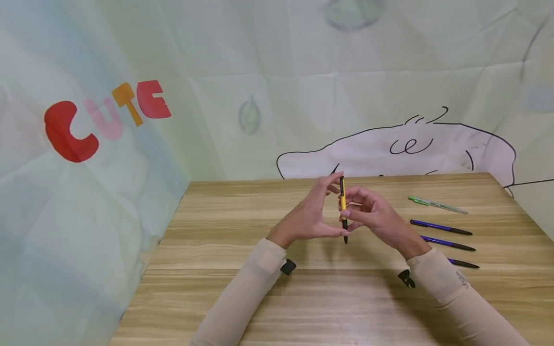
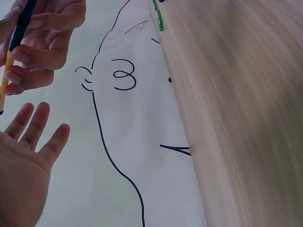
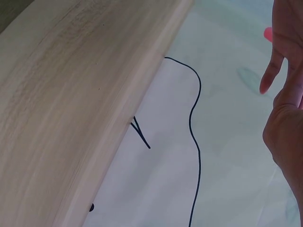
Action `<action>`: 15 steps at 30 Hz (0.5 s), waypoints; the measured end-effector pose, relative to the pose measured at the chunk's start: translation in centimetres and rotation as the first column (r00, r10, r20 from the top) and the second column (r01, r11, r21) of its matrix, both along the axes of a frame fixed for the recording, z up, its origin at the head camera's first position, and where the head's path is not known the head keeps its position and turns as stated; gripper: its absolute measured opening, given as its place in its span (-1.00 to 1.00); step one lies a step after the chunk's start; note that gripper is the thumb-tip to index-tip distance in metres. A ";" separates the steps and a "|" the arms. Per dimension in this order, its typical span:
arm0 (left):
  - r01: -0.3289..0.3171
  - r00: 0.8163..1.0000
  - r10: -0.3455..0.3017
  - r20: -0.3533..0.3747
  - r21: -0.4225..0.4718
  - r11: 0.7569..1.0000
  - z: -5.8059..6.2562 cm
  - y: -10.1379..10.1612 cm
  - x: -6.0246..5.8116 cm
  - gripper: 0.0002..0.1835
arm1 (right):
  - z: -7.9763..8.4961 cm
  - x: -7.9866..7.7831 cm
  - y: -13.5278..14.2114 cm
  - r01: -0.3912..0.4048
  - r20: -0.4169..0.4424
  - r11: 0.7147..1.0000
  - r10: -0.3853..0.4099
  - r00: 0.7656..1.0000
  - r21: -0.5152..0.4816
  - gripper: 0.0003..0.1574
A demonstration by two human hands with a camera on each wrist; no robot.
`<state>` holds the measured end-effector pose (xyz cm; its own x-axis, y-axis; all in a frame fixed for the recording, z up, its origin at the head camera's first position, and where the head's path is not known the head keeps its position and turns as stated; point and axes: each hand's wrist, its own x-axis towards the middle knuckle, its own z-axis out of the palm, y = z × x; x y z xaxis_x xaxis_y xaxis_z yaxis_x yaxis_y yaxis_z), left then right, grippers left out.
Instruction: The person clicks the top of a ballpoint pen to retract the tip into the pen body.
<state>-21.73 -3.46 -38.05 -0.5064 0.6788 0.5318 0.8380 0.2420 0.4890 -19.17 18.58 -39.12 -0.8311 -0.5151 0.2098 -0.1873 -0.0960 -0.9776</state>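
Note:
A yellow-and-black pen (image 1: 343, 202) stands nearly upright between the two hands, above the wooden table. My right hand (image 1: 377, 214) pinches it around the middle with thumb and fingers. My left hand (image 1: 308, 211) reaches from the other side, index fingertip at the pen's top end and thumb at its dark lower part. In the left wrist view, the left hand (image 2: 23, 175) has several fingers spread, below the right hand (image 2: 47, 52) with the pen. Only parts of the hands show at the right border of the right wrist view.
To the right on the table (image 1: 207, 230) lie a green pen (image 1: 437, 204) and three blue pens, the far one (image 1: 441, 227), the middle one (image 1: 450, 243) and the near one (image 1: 465, 264). The right arm partly covers the nearer two. A printed cloth (image 1: 259, 43) hangs behind.

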 end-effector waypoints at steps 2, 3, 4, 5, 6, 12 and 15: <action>-0.002 1.000 0.002 0.009 -0.004 1.000 0.0 0.0 0.0 0.34 | 0.0 0.0 0.0 0.001 -0.001 1.000 -0.001 1.000 0.000 -0.67; -0.004 1.000 0.004 0.015 -0.005 1.000 0.0 -0.1 0.0 0.34 | 0.0 0.0 -0.1 0.003 0.001 1.000 -0.003 1.000 0.002 -0.67; -0.006 1.000 0.006 0.023 -0.008 1.000 0.0 -0.1 0.0 0.34 | 0.0 0.0 0.0 0.005 0.002 1.000 -0.005 1.000 0.006 -0.67; -0.008 1.000 0.008 0.030 -0.009 1.000 0.0 -0.1 0.0 0.33 | 0.0 0.0 0.0 0.006 0.004 1.000 -0.006 1.000 0.007 -0.67; -0.010 0.999 0.011 0.036 -0.011 1.000 0.0 -0.1 0.0 0.33 | 0.0 0.1 0.0 0.007 0.006 1.000 -0.007 1.000 0.008 -0.67; -0.014 0.998 0.015 0.063 -0.010 1.000 0.0 -0.1 0.1 0.31 | -0.1 0.2 -0.1 0.025 0.000 1.000 -0.025 1.000 0.010 -0.67; -0.008 0.997 0.009 0.075 -0.003 1.000 -0.1 -0.1 0.1 0.30 | -0.2 0.2 -0.1 0.033 -0.008 0.999 -0.033 0.999 0.006 -0.66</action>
